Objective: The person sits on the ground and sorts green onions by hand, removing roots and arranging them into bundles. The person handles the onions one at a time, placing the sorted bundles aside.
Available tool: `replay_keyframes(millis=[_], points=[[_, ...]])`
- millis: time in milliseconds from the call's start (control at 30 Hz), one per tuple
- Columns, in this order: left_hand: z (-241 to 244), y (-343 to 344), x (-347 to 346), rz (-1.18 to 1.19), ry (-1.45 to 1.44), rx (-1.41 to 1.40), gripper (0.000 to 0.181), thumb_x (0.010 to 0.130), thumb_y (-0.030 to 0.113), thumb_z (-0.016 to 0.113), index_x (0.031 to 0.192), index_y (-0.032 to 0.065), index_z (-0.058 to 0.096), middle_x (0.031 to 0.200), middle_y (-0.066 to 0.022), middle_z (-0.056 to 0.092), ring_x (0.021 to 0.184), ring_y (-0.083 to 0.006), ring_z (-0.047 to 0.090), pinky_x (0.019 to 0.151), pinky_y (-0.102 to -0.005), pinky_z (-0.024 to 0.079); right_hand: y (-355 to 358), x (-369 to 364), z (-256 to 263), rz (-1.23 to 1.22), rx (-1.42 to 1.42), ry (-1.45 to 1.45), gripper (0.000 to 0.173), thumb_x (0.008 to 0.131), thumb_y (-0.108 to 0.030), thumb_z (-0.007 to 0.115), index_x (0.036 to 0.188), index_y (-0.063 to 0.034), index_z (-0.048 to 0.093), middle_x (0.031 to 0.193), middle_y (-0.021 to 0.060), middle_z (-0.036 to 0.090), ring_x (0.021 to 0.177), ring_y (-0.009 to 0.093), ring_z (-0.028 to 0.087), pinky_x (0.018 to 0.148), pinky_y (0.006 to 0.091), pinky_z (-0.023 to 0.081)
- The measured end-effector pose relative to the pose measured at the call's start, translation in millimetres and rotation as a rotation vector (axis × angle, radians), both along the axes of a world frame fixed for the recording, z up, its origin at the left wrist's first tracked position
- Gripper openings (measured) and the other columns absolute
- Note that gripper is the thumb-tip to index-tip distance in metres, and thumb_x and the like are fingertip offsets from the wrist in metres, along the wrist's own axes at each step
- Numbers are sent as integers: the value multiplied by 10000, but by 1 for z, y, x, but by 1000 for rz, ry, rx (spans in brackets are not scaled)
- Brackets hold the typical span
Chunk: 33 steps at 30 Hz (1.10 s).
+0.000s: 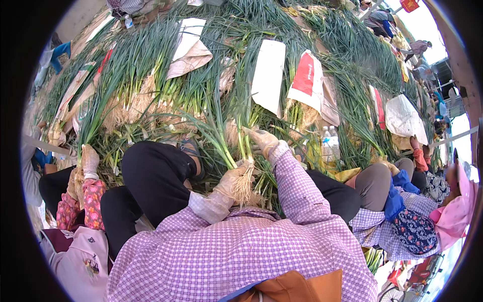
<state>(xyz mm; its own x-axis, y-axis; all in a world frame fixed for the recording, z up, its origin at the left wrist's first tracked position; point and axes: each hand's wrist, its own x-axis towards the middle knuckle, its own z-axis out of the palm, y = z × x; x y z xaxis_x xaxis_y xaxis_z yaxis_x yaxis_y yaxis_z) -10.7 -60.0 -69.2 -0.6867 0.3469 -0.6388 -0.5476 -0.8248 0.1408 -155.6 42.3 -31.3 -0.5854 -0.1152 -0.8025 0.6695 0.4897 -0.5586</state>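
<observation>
My left hand (pixel 234 181), in a soiled pale glove, is closed around the root ends of a few green onions (pixel 223 145). Their stringy roots (pixel 246 185) spill over its fingers, and the long green leaves fan away from me. At the stalks, a little farther out, is my right hand (pixel 264 142), also gloved, with its fingers stretched out along them; whether it pinches a stalk I cannot tell. Both hands are between my bent knees. Loose leaves and trimmings lie beneath them. Rows of green onions (pixel 132 83) with bushy roots spread out beyond.
White and red woven sacks (pixel 268 75) lie over the onions. Plastic water bottles (pixel 330 143) stand right of my right hand. A co-worker in floral sleeves (pixel 93 204) sits close on the left, another in blue sleeves (pixel 394 200) on the right. More people are farther off.
</observation>
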Motion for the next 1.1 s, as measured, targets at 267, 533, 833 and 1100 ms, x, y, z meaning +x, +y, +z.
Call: replay_keyframes(millis=[267,533,833,1100], points=[[4,-26,-4,118,-75,-24,186,897,227,579,952,50,603,672,-37,607,476,-131,539,382,-253,422,18,60,57,-80,-536,-65,243,866,-237,609,955,-11,617,783,59,639,572,120,567,469,238,454],[39,10,-21,149,69,-285,212,829,85,662,1023,12,614,767,1,602,584,-80,544,496,-200,431,61,54,45,125,60,377,600,843,-458,584,1243,-19,504,1046,135,634,883,233,616,763,287,489],[29,6,-17,-5,35,-620,303,752,51,682,1041,-11,613,801,-37,627,600,-104,563,534,-226,452,14,-14,44,195,405,380,451,880,-429,553,940,9,641,690,65,639,592,138,591,576,277,459],[15,-1,-12,150,60,-445,231,796,48,683,1015,13,617,810,-13,614,638,-92,565,577,-213,460,124,128,92,582,100,-129,387,843,-177,588,1161,43,560,1001,100,621,853,180,610,759,269,483]])
